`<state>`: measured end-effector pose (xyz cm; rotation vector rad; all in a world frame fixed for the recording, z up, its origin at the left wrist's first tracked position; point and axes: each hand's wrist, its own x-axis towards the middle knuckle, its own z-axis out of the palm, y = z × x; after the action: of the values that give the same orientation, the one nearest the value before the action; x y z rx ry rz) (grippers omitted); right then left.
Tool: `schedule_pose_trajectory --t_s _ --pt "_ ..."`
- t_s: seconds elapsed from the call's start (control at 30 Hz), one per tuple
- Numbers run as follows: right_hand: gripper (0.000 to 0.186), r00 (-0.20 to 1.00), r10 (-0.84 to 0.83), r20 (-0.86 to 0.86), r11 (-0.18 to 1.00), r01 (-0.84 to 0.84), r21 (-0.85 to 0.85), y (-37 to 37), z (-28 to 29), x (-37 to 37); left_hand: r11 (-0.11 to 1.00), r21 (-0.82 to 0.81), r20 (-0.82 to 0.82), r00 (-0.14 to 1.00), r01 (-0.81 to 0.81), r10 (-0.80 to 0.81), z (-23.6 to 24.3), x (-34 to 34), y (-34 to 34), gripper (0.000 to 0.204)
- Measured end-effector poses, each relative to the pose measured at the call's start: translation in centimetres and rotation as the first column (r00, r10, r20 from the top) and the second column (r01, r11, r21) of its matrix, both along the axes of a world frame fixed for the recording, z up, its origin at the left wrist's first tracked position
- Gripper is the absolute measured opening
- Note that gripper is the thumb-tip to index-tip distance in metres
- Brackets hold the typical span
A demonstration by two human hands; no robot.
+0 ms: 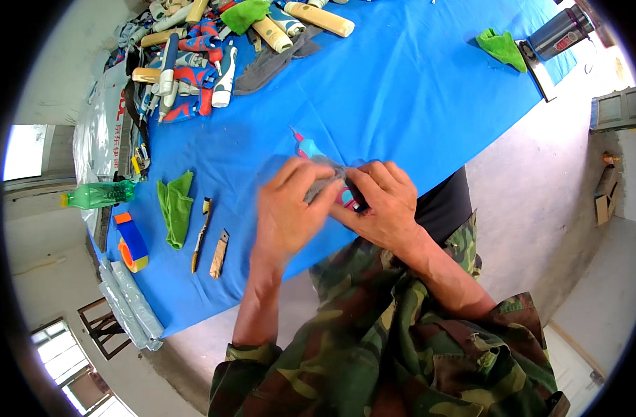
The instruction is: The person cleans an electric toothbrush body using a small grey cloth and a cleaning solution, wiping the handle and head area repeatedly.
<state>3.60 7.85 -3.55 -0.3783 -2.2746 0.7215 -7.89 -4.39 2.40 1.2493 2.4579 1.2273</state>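
Both hands are over the front of the blue tablecloth [380,83], working on a pink and light-blue handheld device [308,147] with a thin tip pointing away from me. My left hand [293,201], slightly blurred, has its fingers curled on a dark grey cloth [320,186] wrapped over the device. My right hand [379,203] is closed around the device's pink lower part, its fingers also touching the cloth. Part of the device is hidden by the cloth and fingers.
A pile of handheld devices [192,76] fills the back left. Green cloth [175,208], brush [202,233], box cutter [219,254], tape dispenser [130,242] and green bottle [95,196] lie left. A tumbler [558,35] and green cloth [498,48] are back right.
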Motion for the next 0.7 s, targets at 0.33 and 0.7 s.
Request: schedule_pose_trajectory --t_s 0.33,0.7 --pt "0.047 0.997 0.079 -0.008 0.995 -0.079 -0.06 0.5 0.2 1.9 0.999 -0.043 -0.132 0.991 0.026 -0.031 -0.2 3.3 -0.1 0.021" --pt "0.036 0.991 0.067 -0.12 0.995 -0.075 -0.064 0.3 -0.8 2.6 0.99 -0.128 -0.332 0.938 0.061 -0.101 -0.3 3.2 -0.4 0.023"
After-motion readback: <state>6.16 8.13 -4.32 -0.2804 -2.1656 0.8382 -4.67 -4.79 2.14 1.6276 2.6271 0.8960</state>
